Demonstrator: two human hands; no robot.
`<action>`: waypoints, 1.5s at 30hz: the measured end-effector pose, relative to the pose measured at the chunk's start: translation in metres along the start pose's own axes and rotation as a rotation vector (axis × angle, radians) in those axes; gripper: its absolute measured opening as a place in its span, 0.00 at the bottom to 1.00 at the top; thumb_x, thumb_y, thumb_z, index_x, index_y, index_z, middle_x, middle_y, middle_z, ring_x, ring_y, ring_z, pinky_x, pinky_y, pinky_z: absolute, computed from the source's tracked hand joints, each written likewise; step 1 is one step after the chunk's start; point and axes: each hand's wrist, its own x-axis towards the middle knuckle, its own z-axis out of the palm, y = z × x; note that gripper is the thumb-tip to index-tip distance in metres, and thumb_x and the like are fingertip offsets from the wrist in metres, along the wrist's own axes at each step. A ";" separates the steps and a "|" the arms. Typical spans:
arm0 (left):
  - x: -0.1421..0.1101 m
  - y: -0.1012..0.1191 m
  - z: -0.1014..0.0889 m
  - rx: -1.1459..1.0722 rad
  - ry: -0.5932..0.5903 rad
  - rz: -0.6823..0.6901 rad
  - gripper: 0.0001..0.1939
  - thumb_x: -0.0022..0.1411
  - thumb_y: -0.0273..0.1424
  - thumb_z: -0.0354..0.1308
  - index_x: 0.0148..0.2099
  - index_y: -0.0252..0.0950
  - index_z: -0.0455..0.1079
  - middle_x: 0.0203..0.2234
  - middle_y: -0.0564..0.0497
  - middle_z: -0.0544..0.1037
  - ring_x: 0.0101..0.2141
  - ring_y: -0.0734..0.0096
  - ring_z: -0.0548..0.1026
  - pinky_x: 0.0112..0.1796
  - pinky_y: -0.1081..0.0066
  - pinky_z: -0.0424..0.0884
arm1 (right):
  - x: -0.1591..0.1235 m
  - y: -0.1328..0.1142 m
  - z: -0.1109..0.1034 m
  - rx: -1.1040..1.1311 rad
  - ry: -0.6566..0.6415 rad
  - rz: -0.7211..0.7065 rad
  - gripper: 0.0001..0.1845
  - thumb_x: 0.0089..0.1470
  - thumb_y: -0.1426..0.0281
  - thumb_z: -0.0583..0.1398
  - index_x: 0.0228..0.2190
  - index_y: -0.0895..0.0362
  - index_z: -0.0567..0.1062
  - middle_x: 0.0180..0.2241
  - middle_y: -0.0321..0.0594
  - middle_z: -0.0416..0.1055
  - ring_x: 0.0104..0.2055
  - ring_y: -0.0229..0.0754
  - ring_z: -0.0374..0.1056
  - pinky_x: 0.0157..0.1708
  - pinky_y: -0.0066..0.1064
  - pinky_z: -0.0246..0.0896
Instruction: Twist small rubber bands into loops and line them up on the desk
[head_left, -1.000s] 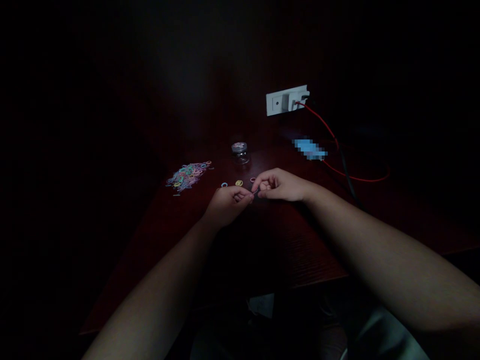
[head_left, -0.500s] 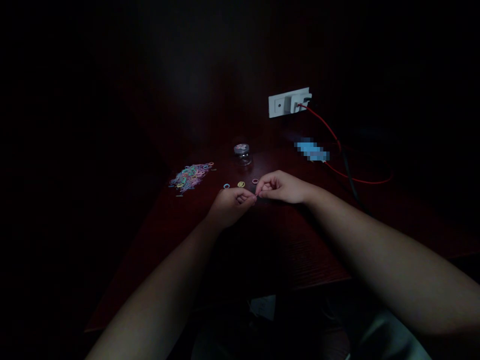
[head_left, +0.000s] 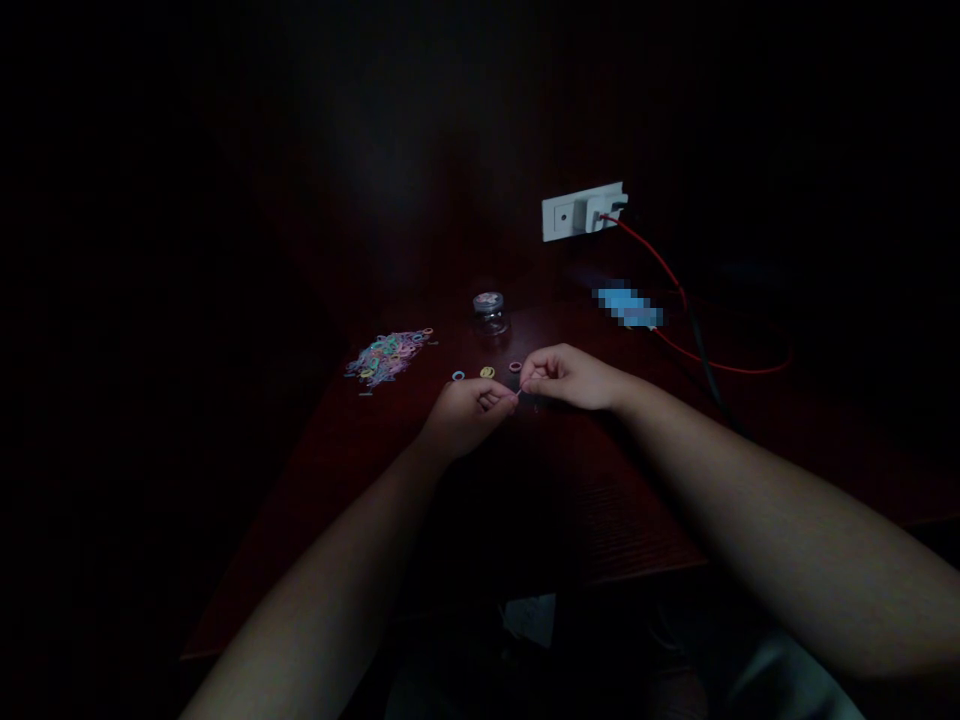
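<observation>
My left hand (head_left: 471, 412) and my right hand (head_left: 568, 378) meet fingertip to fingertip above the table, both pinched. Between them runs a small pink elastic band (head_left: 520, 391), gripped at either end and mostly covered by fingers. Just beyond my hands lie a blue elastic band (head_left: 458, 376), some yellow elastic bands (head_left: 487, 372) and a pink band (head_left: 515, 367), set out in a row. Farther left is a loose heap of many-coloured elastic bands (head_left: 388, 356).
Behind the row stands a clear lidded jar (head_left: 490, 314). A wall socket (head_left: 582, 211) holds a white plug, from which a red cable (head_left: 660, 258) leads to a blurred-out blue object (head_left: 627, 304) on the dark red table (head_left: 600, 500). Surroundings are very dark.
My fingertips have parted slightly, so more of the pink band shows between them. The whole view has shifted a little; the things on the table stay in place.
</observation>
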 end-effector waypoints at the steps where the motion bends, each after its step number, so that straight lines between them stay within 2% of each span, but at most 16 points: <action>1: 0.000 0.000 0.000 0.000 0.000 0.003 0.12 0.56 0.37 0.59 0.34 0.33 0.76 0.24 0.51 0.78 0.23 0.76 0.71 0.23 0.78 0.65 | 0.000 0.000 0.000 -0.003 0.003 0.001 0.10 0.49 0.65 0.62 0.28 0.60 0.71 0.20 0.31 0.64 0.21 0.30 0.56 0.21 0.25 0.48; 11: 0.001 -0.002 0.000 -0.003 0.013 0.024 0.11 0.56 0.36 0.58 0.33 0.33 0.74 0.23 0.51 0.76 0.22 0.77 0.69 0.23 0.77 0.65 | 0.001 0.001 0.000 -0.020 0.039 -0.041 0.10 0.50 0.65 0.61 0.28 0.60 0.71 0.20 0.31 0.63 0.20 0.30 0.54 0.21 0.25 0.47; 19: 0.000 0.001 0.000 -0.017 0.014 -0.005 0.11 0.56 0.36 0.58 0.32 0.33 0.74 0.21 0.52 0.74 0.21 0.78 0.67 0.22 0.78 0.63 | -0.001 -0.006 -0.001 -0.004 0.126 0.009 0.08 0.51 0.67 0.58 0.28 0.60 0.71 0.16 0.28 0.59 0.17 0.29 0.50 0.18 0.25 0.41; 27: 0.000 -0.001 -0.001 -0.023 0.012 -0.010 0.12 0.56 0.37 0.58 0.32 0.33 0.74 0.22 0.52 0.75 0.21 0.77 0.68 0.22 0.77 0.63 | -0.002 0.000 -0.001 0.080 -0.003 -0.038 0.10 0.47 0.67 0.63 0.30 0.61 0.70 0.19 0.30 0.63 0.20 0.29 0.53 0.20 0.24 0.44; 33: 0.000 -0.002 0.000 -0.014 0.014 0.005 0.11 0.56 0.37 0.58 0.33 0.33 0.74 0.22 0.52 0.75 0.21 0.77 0.68 0.22 0.77 0.63 | -0.001 0.001 -0.001 0.050 0.027 -0.048 0.09 0.47 0.67 0.63 0.27 0.61 0.70 0.19 0.29 0.62 0.20 0.29 0.54 0.20 0.23 0.46; 37: 0.000 0.000 -0.001 0.014 0.060 0.037 0.11 0.57 0.37 0.57 0.34 0.33 0.74 0.23 0.52 0.75 0.22 0.78 0.68 0.23 0.78 0.64 | -0.001 0.000 -0.001 0.041 0.048 -0.048 0.09 0.46 0.67 0.63 0.26 0.60 0.70 0.18 0.29 0.62 0.19 0.29 0.54 0.19 0.23 0.46; 45: 0.000 0.000 -0.001 0.013 0.100 0.060 0.10 0.57 0.36 0.57 0.33 0.33 0.73 0.23 0.53 0.74 0.22 0.78 0.68 0.23 0.78 0.64 | 0.000 0.000 0.000 0.056 0.069 -0.028 0.08 0.45 0.68 0.63 0.26 0.60 0.69 0.16 0.27 0.61 0.17 0.27 0.52 0.17 0.23 0.43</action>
